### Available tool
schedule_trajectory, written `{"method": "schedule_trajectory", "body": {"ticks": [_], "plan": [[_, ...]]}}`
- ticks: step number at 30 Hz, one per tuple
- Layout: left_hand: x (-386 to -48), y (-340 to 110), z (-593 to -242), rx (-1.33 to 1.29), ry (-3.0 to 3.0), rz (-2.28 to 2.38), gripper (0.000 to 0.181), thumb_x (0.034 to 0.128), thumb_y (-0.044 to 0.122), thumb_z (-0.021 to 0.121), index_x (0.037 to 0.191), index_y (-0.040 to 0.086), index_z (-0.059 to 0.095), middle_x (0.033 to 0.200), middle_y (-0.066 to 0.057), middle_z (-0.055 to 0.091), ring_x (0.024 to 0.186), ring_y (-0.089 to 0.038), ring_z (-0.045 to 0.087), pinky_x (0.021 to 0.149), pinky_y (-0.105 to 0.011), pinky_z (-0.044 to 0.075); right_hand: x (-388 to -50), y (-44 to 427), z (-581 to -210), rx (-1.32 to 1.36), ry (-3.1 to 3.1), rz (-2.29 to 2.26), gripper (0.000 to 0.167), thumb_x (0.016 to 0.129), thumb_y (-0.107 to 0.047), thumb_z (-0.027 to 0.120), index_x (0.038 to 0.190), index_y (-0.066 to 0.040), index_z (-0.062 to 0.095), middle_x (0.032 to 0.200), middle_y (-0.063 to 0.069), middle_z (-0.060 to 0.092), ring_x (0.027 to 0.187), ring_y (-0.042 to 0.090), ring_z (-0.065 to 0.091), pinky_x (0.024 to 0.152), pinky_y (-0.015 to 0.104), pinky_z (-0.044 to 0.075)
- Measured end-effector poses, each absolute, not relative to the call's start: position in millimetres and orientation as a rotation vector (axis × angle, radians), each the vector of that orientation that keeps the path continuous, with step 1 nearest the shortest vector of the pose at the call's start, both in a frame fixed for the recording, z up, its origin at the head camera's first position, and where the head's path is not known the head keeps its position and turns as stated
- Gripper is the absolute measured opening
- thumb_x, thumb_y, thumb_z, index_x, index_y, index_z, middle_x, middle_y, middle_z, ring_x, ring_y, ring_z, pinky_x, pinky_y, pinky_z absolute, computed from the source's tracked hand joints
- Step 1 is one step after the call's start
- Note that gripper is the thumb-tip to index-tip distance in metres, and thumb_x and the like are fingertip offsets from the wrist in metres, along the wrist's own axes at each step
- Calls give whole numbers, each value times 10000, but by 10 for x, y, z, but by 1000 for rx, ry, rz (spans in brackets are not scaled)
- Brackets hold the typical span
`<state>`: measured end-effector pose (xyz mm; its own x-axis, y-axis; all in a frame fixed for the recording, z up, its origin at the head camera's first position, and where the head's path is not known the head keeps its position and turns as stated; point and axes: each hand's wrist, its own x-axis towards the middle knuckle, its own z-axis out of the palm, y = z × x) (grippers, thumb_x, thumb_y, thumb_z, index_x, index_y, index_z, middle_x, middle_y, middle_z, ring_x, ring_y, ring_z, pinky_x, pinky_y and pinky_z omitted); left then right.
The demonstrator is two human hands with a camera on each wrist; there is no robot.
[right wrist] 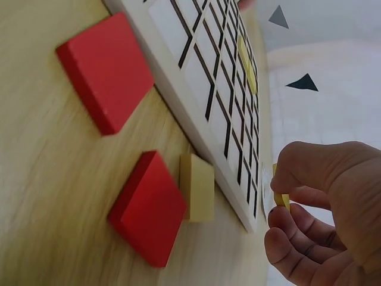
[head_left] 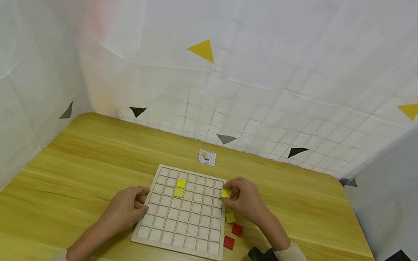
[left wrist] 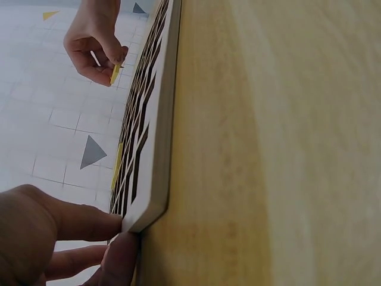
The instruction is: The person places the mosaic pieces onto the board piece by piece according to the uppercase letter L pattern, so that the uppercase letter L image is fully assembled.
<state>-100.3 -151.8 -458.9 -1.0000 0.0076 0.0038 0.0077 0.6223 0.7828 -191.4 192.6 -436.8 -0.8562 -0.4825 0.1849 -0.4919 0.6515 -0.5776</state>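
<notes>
A pale wooden grid board (head_left: 178, 249) lies on the table, with two yellow square tiles (head_left: 180, 188) in adjoining cells of one column near its far side. My left hand (head_left: 125, 210) holds the board's left edge; in the left wrist view its fingertips (left wrist: 107, 225) meet at that edge. Between thumb and fingers, my right hand (head_left: 246, 198) pinches another yellow tile (head_left: 226, 193) over the board's right edge, raised above the surface in the left wrist view. Beside that edge lie a yellow tile (right wrist: 197, 187) and two red tiles (right wrist: 149, 211), close together.
A small printed card (head_left: 207, 157) showing a grid with coloured cells lies behind the board. The wooden table (head_left: 82, 162) is bounded by white sheets (head_left: 267, 45) at the back and both sides. A dark wrist device (head_left: 262, 257) sits at the right sleeve.
</notes>
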Motion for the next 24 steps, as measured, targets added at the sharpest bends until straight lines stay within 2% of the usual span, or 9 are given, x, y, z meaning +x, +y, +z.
{"method": "schedule_trajectory", "body": {"ticks": [24], "plan": [[-1011,-1506,-4569,3,-2849,-1361,424,809,-8,744,1224,-32,660,896,-37,610,777,-137,616,678,-307,529,-1887,1584,-4316,926,-2861,1040,277,772,-29,800,1039,-25,727,947,28,602,757,182,594,644,266,524]]}}
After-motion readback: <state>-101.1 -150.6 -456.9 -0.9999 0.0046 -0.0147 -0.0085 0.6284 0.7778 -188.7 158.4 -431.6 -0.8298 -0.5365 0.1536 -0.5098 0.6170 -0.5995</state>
